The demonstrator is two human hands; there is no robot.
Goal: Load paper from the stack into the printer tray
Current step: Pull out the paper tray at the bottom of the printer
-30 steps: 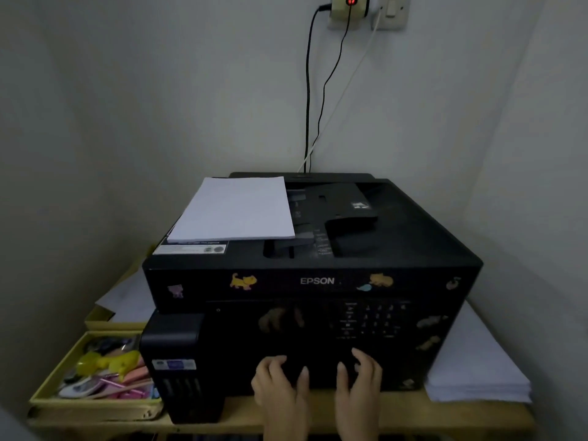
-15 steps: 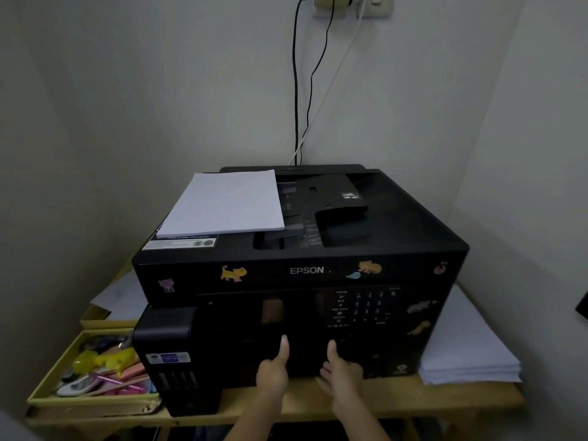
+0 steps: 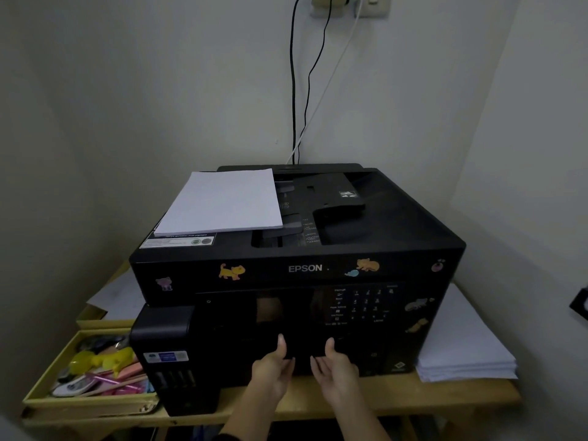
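Observation:
A black Epson printer [image 3: 305, 268] stands on a wooden table [image 3: 445, 399]. A thin stack of white paper [image 3: 219, 203] lies on its top left. A thicker paper stack [image 3: 461, 345] sits on the table to the printer's right. Both of my hands are at the printer tray front [image 3: 302, 348], low on the printer's face. My left hand [image 3: 272, 370] and my right hand [image 3: 337, 370] each have the thumb up on the panel and the fingers curled in at its lower edge. The tray looks closed.
The ink tank block [image 3: 165, 338] juts out at the printer's front left. A yellow tray [image 3: 89, 401] of small stationery items lies to the left, with loose sheets [image 3: 117, 294] behind it. Walls close in on both sides. Cables [image 3: 293, 90] run down the back wall.
My hands turned from lying flat on the lower front panel to thumbs-up, with the fingers curling in at its lower edge. The view pulled back slightly.

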